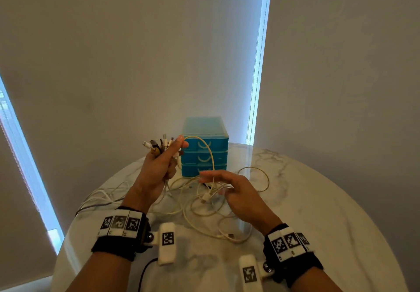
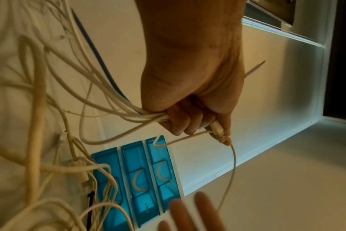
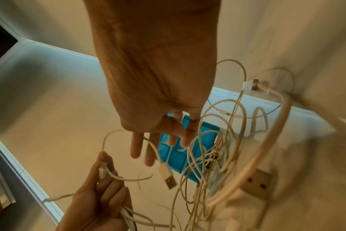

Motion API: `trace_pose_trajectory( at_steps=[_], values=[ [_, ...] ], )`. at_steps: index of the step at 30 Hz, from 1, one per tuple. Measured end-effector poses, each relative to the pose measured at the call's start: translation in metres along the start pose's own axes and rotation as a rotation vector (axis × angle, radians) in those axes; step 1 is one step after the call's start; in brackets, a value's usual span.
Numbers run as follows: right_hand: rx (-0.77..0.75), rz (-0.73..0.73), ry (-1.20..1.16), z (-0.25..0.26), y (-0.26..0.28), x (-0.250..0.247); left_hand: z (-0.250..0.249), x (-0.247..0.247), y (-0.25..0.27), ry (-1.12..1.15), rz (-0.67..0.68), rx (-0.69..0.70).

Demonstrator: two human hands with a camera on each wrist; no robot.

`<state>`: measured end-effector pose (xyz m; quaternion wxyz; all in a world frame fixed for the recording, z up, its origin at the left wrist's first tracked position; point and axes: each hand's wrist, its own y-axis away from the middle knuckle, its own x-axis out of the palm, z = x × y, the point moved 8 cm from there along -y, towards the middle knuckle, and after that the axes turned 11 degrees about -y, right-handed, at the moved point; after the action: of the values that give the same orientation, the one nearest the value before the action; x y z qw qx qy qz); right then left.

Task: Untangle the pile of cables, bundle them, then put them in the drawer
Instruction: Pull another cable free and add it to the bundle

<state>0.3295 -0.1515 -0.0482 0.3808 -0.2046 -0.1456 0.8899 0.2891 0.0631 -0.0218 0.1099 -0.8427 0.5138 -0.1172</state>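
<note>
Left hand (image 1: 159, 166) grips gathered cables (image 1: 204, 200); right hand (image 1: 236, 191) spread, apparently holding nothing. Blue drawer unit (image 1: 204, 146) behind tangle. Right wrist view alone shows a USB plug (image 3: 167, 176).

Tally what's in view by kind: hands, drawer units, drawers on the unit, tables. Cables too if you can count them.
Hands: 2, left hand gripping cable ends, right hand open over the pile
Drawer units: 1, blue
Drawers: 3, all closed
Tables: 1, marble
Cables: too tangled to count
Total without cables: 7
</note>
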Motion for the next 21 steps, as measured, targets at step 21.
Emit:
trace_pose_trajectory(
  at_steps=[21],
  values=[
    [0.297,-0.562,-1.08,-0.016,0.008,-0.058,0.012,0.03,0.011,0.173,0.313,-0.274]
  ],
)
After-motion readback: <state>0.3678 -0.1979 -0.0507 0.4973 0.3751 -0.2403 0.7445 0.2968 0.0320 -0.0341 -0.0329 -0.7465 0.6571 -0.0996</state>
